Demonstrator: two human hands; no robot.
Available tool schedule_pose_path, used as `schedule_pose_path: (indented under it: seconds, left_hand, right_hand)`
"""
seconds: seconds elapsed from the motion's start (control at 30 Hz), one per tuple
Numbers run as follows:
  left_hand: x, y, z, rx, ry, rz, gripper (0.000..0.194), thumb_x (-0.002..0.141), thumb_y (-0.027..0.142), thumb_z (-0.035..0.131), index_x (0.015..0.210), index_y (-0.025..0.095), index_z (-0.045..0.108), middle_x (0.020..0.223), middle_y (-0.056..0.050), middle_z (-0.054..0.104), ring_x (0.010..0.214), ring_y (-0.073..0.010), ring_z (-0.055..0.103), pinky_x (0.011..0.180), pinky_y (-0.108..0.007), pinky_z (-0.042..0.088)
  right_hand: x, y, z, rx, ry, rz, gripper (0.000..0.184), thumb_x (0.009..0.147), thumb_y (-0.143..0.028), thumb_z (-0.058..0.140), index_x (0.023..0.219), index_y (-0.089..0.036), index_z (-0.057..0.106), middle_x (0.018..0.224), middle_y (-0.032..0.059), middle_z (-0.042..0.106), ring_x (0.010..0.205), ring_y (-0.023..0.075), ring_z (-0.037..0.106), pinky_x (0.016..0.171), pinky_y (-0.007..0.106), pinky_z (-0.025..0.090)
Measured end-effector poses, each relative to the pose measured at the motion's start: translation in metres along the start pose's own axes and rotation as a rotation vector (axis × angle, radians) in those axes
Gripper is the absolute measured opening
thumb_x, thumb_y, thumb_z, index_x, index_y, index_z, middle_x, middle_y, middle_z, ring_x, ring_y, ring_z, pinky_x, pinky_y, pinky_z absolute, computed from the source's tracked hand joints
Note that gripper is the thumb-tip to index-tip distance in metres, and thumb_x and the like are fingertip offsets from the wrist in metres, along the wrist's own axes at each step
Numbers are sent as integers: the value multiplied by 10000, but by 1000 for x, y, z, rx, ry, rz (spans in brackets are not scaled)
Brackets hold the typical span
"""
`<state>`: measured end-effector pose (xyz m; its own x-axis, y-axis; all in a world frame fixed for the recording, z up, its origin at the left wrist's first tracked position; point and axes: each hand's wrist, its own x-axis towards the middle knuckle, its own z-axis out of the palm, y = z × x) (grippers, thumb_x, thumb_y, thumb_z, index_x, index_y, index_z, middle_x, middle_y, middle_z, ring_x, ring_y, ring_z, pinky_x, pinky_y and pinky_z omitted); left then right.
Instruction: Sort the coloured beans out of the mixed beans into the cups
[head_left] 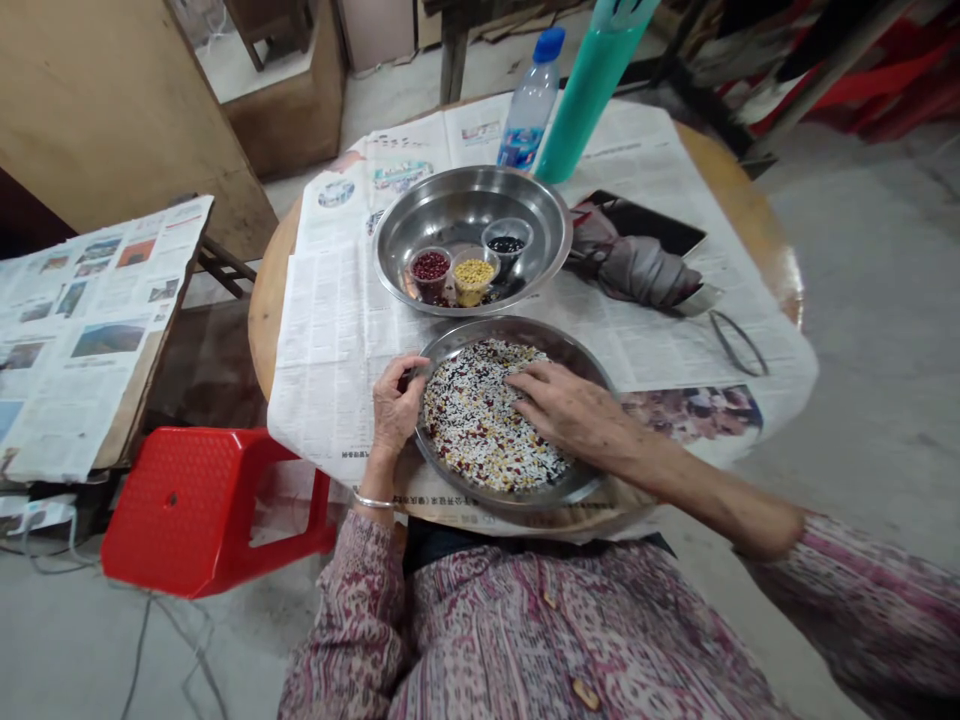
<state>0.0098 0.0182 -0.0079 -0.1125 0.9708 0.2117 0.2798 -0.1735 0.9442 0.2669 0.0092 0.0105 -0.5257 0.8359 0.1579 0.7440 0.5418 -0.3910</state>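
Observation:
A shallow steel basin (600, 365) sits at the table's near edge, holding a mix of white grains, black, dark red and yellow beans (487, 415). My left hand (401, 400) is at its left rim, fingers curled over the edge. Over the right part of the mix, my right hand (570, 405) reaches in with fingers slightly apart, tips touching the grains; nothing held shows. Behind stands a larger steel basin (420, 205) with three clear cups: dark red beans (431, 266), yellow beans (475, 273) and black beans (506, 245). A few loose beans lie around the cups.
Newspaper (322, 330) covers the round table. A blue-capped water bottle (529, 105) and a tall green bottle (592, 90) stand at the back. A folded grey umbrella (645, 270) lies right, by a dark flat object (652, 222). A red stool (180, 510) is at left.

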Motion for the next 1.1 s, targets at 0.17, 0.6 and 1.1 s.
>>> schedule_pose_path:
  seconds: [0.17, 0.6, 1.1]
  left_hand:
    - [0, 2, -1, 7, 4, -13, 176, 855, 134, 598, 957, 195, 727, 996, -28, 742, 913, -166, 657, 858, -282, 514]
    - [-1, 0, -1, -25, 1, -14, 209, 844, 127, 584, 976, 194, 730, 1042, -39, 746, 973, -177, 670, 898, -293, 508]
    - [-2, -2, -1, -69, 14, -47, 243, 805, 85, 586, 961, 192, 739, 1020, -37, 747, 947, -180, 675, 894, -305, 526]
  right_hand:
    - [-1, -37, 2, 283, -138, -185, 246, 965, -144, 482, 1106, -204, 674, 1071, 97, 683, 957, 195, 661, 855, 338, 553]
    - [36, -11, -18, 108, 46, 12, 224, 951, -218, 531, 1026, -219, 743, 1025, 82, 775, 922, 236, 717, 831, 372, 551]
    - [186, 13, -57, -187, -31, 256, 170, 847, -214, 672, 963, -209, 795, 922, 117, 731, 939, 295, 669, 800, 429, 498]
